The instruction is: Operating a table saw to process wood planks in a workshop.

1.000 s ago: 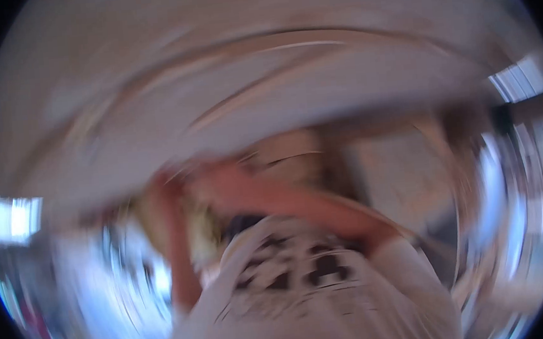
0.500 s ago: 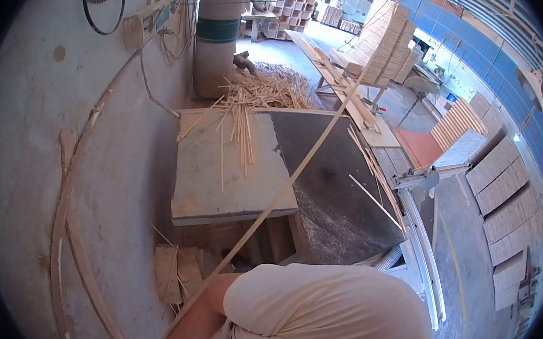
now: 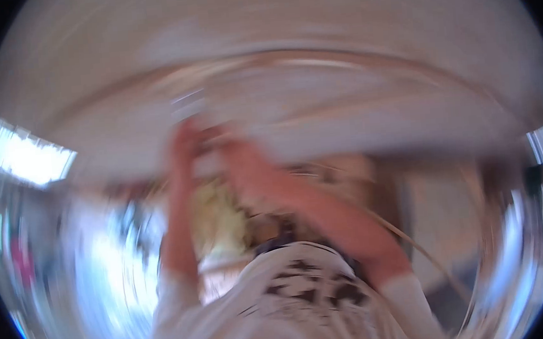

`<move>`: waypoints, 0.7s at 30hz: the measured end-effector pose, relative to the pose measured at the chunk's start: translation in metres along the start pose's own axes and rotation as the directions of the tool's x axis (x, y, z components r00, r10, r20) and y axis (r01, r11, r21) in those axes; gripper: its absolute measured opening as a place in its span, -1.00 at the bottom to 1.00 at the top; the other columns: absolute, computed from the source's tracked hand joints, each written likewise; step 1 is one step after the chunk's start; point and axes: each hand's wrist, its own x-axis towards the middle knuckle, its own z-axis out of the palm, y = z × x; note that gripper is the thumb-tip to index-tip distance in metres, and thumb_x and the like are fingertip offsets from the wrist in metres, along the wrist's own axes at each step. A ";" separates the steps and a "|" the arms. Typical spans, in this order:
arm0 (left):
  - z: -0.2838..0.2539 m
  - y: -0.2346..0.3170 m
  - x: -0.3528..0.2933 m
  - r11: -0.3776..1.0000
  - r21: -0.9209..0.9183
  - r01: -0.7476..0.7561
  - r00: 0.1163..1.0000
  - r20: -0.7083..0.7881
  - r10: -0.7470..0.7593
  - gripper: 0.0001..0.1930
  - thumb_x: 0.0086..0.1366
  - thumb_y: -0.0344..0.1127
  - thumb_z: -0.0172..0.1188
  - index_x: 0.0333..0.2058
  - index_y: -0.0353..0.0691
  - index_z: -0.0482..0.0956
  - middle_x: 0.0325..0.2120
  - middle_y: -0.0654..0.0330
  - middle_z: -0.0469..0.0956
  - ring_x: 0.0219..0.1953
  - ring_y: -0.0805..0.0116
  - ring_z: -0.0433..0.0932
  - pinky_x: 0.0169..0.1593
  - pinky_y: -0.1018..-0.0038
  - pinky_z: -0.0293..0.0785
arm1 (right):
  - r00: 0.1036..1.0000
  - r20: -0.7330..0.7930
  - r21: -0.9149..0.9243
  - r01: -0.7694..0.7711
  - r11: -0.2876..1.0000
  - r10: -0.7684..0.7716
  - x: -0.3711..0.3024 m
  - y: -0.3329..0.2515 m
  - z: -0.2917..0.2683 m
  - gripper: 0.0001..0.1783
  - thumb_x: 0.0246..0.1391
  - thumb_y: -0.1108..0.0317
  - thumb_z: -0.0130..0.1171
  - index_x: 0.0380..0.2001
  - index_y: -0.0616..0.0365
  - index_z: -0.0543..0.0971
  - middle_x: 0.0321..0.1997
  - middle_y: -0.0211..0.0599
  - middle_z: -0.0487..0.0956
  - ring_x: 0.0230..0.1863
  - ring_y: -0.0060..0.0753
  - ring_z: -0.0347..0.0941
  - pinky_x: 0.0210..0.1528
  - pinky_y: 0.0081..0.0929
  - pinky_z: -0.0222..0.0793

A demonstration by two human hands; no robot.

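Note:
Both my forearms reach forward from white sleeves, and the hands come close together in front of a pale wall. My left hand (image 3: 188,136) is raised, its fingers smeared by motion. Just beside it is my right hand (image 3: 230,148), equally blurred. A small pale greyish patch (image 3: 188,103) shows just above the left hand; its kind is not clear. A long thin wooden strip (image 3: 411,241) slants past my right forearm toward the lower right. Whether either hand holds the strip cannot be made out.
The wall (image 3: 259,17) fills the upper part, with a long curved brown band (image 3: 262,55) across it. Below the hands lies a blurred yellowish heap (image 3: 221,218). At the right stands a pale flat-faced block (image 3: 440,201). Bright areas smear at both sides.
My view has swung from the workbench and workshop to the wall. Both hands now show in front of me; before, only one arm showed, beside a long wooden strip.

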 end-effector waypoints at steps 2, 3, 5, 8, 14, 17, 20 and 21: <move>0.028 -0.012 -0.002 0.955 -0.144 -0.259 0.719 0.632 0.290 -0.70 0.36 -0.17 0.04 -0.06 -0.22 0.51 -0.19 0.17 0.59 -0.14 0.36 0.57 -0.08 0.39 0.50 | 0.970 -0.175 -0.185 -0.200 0.962 0.168 0.000 -0.034 -0.033 -0.74 0.23 0.37 -0.03 -0.05 0.22 0.45 -0.24 -0.16 0.56 -0.34 -0.20 0.53 -0.25 -0.30 0.49; 0.020 0.010 -0.027 0.957 -0.090 -0.276 0.775 0.568 0.276 -0.69 0.36 -0.12 0.09 -0.14 -0.25 0.56 -0.24 0.19 0.61 -0.23 0.42 0.58 -0.16 0.46 0.50 | 0.914 -0.162 0.055 -0.367 0.929 0.371 0.009 -0.048 -0.025 -0.75 0.23 0.37 0.01 -0.05 0.17 0.48 -0.34 -0.32 0.59 -0.33 -0.44 0.53 -0.29 -0.45 0.46; 0.000 0.032 -0.048 0.973 -0.067 -0.221 0.793 0.568 0.219 -0.62 0.36 -0.01 0.08 -0.24 -0.26 0.61 -0.37 0.25 0.60 -0.40 0.48 0.55 -0.31 0.55 0.48 | 0.934 -0.176 0.071 -0.302 0.951 0.310 0.000 -0.065 -0.015 -0.75 0.22 0.41 0.04 -0.04 0.19 0.48 -0.32 -0.32 0.59 -0.36 -0.57 0.48 -0.32 -0.56 0.42; -0.003 0.029 -0.054 0.982 -0.072 -0.173 0.840 0.510 0.186 -0.61 0.36 0.01 0.08 -0.24 -0.25 0.61 -0.42 0.26 0.59 -0.44 0.48 0.53 -0.38 0.55 0.46 | 0.927 -0.126 0.115 -0.340 0.933 0.353 -0.007 -0.061 -0.019 -0.74 0.22 0.41 0.04 -0.04 0.21 0.47 -0.30 -0.28 0.59 -0.39 -0.56 0.47 -0.33 -0.56 0.42; 0.007 0.031 -0.010 0.969 -0.244 -0.018 0.864 0.484 0.138 -0.60 0.38 0.02 0.01 -0.13 -0.23 0.49 -0.36 0.18 0.59 -0.44 0.39 0.54 -0.35 0.45 0.48 | 0.919 -0.163 0.246 -0.314 0.917 0.358 0.004 -0.037 -0.013 -0.79 0.23 0.37 0.04 -0.11 0.22 0.46 -0.33 -0.32 0.56 -0.42 -0.59 0.43 -0.36 -0.58 0.40; -0.001 0.037 -0.006 0.974 -0.223 0.027 0.853 0.514 0.094 -0.59 0.40 0.04 -0.02 -0.16 -0.24 0.50 -0.34 0.20 0.58 -0.39 0.41 0.51 -0.29 0.47 0.46 | 0.903 -0.176 0.271 -0.339 0.901 0.392 0.009 -0.035 0.002 -0.80 0.16 0.36 0.12 -0.21 0.26 0.48 -0.45 -0.36 0.55 -0.46 -0.62 0.39 -0.38 -0.60 0.33; 0.000 0.039 0.004 0.982 -0.187 0.025 0.837 0.542 0.082 -0.57 0.41 0.05 -0.04 -0.15 -0.25 0.52 -0.32 0.22 0.58 -0.37 0.42 0.51 -0.28 0.48 0.45 | 0.875 -0.211 0.344 -0.350 0.871 0.435 0.009 -0.033 0.010 -0.81 0.13 0.37 0.15 -0.24 0.27 0.49 -0.49 -0.39 0.54 -0.47 -0.65 0.38 -0.39 -0.60 0.31; 0.000 0.039 0.005 0.981 -0.193 0.017 0.810 0.578 0.100 -0.56 0.41 0.05 -0.04 -0.14 -0.25 0.52 -0.32 0.24 0.58 -0.36 0.43 0.50 -0.28 0.48 0.45 | 0.873 -0.207 0.357 -0.353 0.865 0.442 0.008 -0.037 0.009 -0.81 0.14 0.39 0.13 -0.23 0.28 0.48 -0.47 -0.37 0.56 -0.48 -0.62 0.40 -0.39 -0.59 0.34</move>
